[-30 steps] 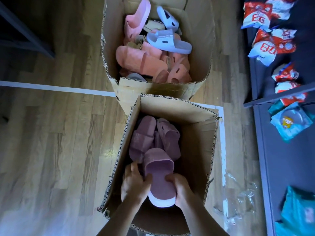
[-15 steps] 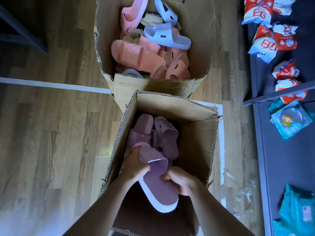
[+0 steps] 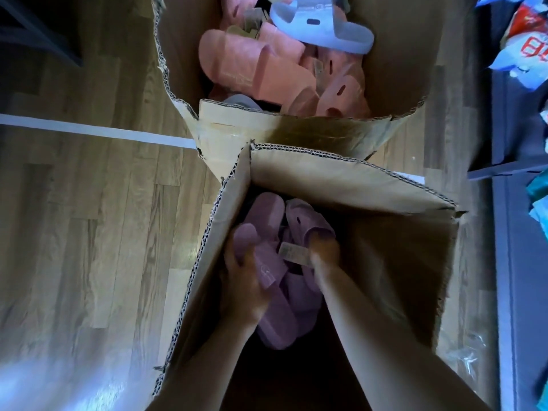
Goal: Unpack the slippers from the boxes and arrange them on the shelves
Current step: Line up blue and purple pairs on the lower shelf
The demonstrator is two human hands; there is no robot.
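- Left hand [image 3: 243,283] grips a mauve moulded slipper [image 3: 278,321], its embossed logo unreadable, inside the corrugated cardboard box [image 3: 341,179].
- Right hand [image 3: 324,247] meets a second slipper [image 3: 308,223]; fingers hidden, grip unclear.
- Paper tag [image 3: 292,253]: print blurred.

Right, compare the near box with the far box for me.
The near box holds purple slippers; the far box holds pink slippers and a pale blue one. The left hand and right hand reach into the near box; neither is in the far box. Both are open brown cardboard boxes on the wooden floor.
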